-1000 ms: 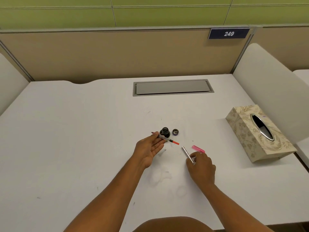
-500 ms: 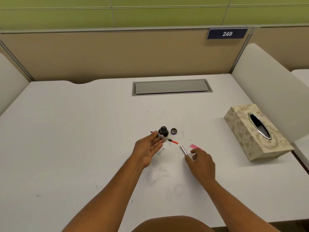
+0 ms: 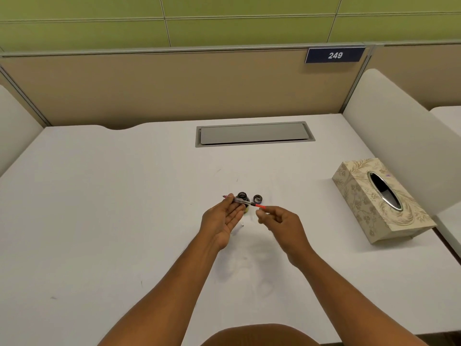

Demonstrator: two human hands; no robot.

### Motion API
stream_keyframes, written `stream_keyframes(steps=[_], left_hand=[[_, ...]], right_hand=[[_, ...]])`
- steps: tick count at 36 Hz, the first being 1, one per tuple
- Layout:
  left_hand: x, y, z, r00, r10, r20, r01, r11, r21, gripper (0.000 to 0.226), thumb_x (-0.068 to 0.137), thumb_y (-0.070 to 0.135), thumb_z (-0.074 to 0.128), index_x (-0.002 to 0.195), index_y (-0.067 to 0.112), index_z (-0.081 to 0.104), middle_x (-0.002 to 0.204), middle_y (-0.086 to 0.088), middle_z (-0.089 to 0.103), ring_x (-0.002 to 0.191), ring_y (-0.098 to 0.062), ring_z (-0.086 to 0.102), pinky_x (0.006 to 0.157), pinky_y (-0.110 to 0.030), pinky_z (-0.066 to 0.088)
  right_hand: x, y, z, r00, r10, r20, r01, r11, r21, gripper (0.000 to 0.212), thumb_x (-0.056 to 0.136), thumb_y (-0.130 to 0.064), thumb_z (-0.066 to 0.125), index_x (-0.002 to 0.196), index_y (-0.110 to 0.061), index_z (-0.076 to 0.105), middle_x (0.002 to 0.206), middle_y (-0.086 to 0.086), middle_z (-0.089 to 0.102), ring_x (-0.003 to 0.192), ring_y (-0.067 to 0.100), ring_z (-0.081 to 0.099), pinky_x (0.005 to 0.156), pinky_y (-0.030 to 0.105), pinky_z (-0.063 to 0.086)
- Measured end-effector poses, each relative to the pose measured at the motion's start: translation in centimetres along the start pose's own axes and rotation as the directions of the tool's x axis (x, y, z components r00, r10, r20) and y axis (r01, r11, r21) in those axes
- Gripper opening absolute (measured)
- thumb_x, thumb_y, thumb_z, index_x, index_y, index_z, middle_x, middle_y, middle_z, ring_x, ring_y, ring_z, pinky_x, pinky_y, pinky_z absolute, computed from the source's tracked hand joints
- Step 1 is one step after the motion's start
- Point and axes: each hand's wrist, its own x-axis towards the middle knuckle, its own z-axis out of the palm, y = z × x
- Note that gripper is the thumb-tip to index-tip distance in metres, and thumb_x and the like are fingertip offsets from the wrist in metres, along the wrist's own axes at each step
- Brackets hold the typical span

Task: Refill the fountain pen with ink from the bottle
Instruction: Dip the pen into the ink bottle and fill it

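Desk [image 3: 104, 221], white and broad, carries it all; tissue box [image 3: 381, 201] sits by its right edge, grey cable hatch [image 3: 254, 134] near the back edge. Left hand [image 3: 222, 219], palm up and fingers nearly straight, pinches the fountain pen [image 3: 243, 201] under its thumb, nib pointing left, orange end right. Right hand [image 3: 282, 226] hovers with fingers loosely curled, fingertip just at that orange end, holding nothing. Ink bottle [image 3: 242, 196] stands mid-desk behind the pen, its cap [image 3: 257, 198] just beside it.
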Motion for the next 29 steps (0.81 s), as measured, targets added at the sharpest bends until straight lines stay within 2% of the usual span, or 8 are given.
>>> stream_keyframes(steps=[5, 8, 11, 14, 20, 22, 24, 29], left_hand=[[-0.1, -0.2, 0.5, 1.000, 0.007, 0.011, -0.007, 1.000, -0.026, 0.014, 0.095, 0.018, 0.068, 0.092, 0.005, 0.071, 0.086, -0.012, 0.079, 0.080, -0.018, 0.076, 0.066, -0.025, 0.062], [0.1, -0.2, 0.6, 0.999, 0.009, 0.034, -0.008, 1.000, -0.014, 0.025, 0.095, 0.024, 0.068, 0.105, 0.001, 0.070, 0.106, -0.019, 0.076, 0.096, -0.024, 0.075, 0.076, -0.028, 0.062], [0.2, 0.0, 0.2, 0.997, -0.028, 0.075, 0.022, 0.996, 0.087, 0.043, 0.094, 0.040, 0.067, 0.112, 0.001, 0.068, 0.111, -0.016, 0.076, 0.104, -0.025, 0.074, 0.086, -0.032, 0.059], [0.7, 0.7, -0.7, 0.997, -0.055, 0.061, 0.039, 0.971, 0.235, 0.048, 0.097, 0.051, 0.057, 0.106, 0.005, 0.069, 0.105, -0.009, 0.078, 0.101, -0.024, 0.074, 0.086, -0.033, 0.059], [2.5, 4.8, -1.6, 0.998, 0.011, -0.064, 0.011, 0.942, 0.336, 0.031, 0.103, 0.034, 0.052, 0.098, 0.007, 0.067, 0.095, -0.006, 0.075, 0.078, -0.020, 0.070, 0.051, -0.019, 0.055], [3.1, 6.4, -1.3, 0.998, 0.044, -0.054, -0.019, 0.923, 0.384, 0.028, 0.103, 0.030, 0.053, 0.096, 0.008, 0.067, 0.094, -0.005, 0.075, 0.077, -0.020, 0.069, 0.048, -0.018, 0.054], [3.8, 7.7, -1.0, 0.996, 0.076, -0.036, -0.051, 0.888, 0.457, 0.026, 0.103, 0.030, 0.054, 0.098, 0.009, 0.069, 0.095, -0.004, 0.077, 0.079, -0.019, 0.069, 0.055, -0.019, 0.055], [5.1, 9.0, 0.1, 0.994, 0.071, 0.079, -0.106, 0.761, 0.640, 0.029, 0.102, 0.033, 0.054, 0.110, 0.011, 0.071, 0.105, -0.003, 0.079, 0.093, -0.019, 0.071, 0.078, -0.028, 0.057]], right_hand=[[1.0, -1.7, 0.7, 0.999, 0.035, -0.039, -0.030, 0.992, 0.119, 0.015, 0.090, -0.026, 0.071, 0.095, -0.013, 0.076, 0.082, 0.000, 0.075, 0.062, 0.006, 0.052, 0.065, 0.022, 0.042], [1.7, -2.2, 0.6, 0.996, 0.043, -0.083, -0.032, 0.992, 0.121, 0.010, 0.092, -0.018, 0.068, 0.095, -0.014, 0.077, 0.084, 0.000, 0.076, 0.065, 0.006, 0.054, 0.065, 0.023, 0.042], [2.5, -2.8, 0.2, 0.991, 0.032, -0.133, -0.013, 0.990, 0.140, 0.008, 0.090, -0.016, 0.068, 0.092, -0.016, 0.076, 0.081, -0.001, 0.075, 0.065, 0.009, 0.051, 0.061, 0.022, 0.041], [3.8, -3.3, -0.7, 0.983, 0.046, -0.178, -0.024, 0.992, 0.124, 0.011, 0.090, -0.024, 0.070, 0.094, -0.016, 0.075, 0.076, -0.007, 0.070, 0.061, 0.009, 0.047, 0.056, 0.021, 0.038], [6.4, -4.2, -1.7, 0.973, -0.083, -0.216, 0.093, 0.995, 0.037, 0.015, 0.092, -0.024, 0.069, 0.078, -0.019, 0.071, 0.079, -0.004, 0.070, 0.060, 0.001, 0.052, 0.065, 0.020, 0.043], [7.2, -4.2, -1.7, 0.973, -0.117, -0.200, 0.112, 0.993, -0.036, 0.015, 0.092, -0.026, 0.069, 0.078, -0.020, 0.072, 0.082, -0.007, 0.072, 0.063, -0.004, 0.056, 0.075, 0.023, 0.048], [8.0, -4.2, -1.5, 0.974, -0.154, -0.167, 0.137, 0.985, -0.108, 0.014, 0.091, -0.028, 0.069, 0.083, -0.018, 0.074, 0.081, -0.009, 0.073, 0.067, -0.003, 0.060, 0.079, 0.026, 0.050], [9.2, -4.7, -0.5, 0.971, -0.219, -0.090, 0.187, 0.942, -0.279, 0.019, 0.090, -0.034, 0.069, 0.094, -0.017, 0.076, 0.082, -0.005, 0.075, 0.080, 0.011, 0.068, 0.076, 0.024, 0.051]])
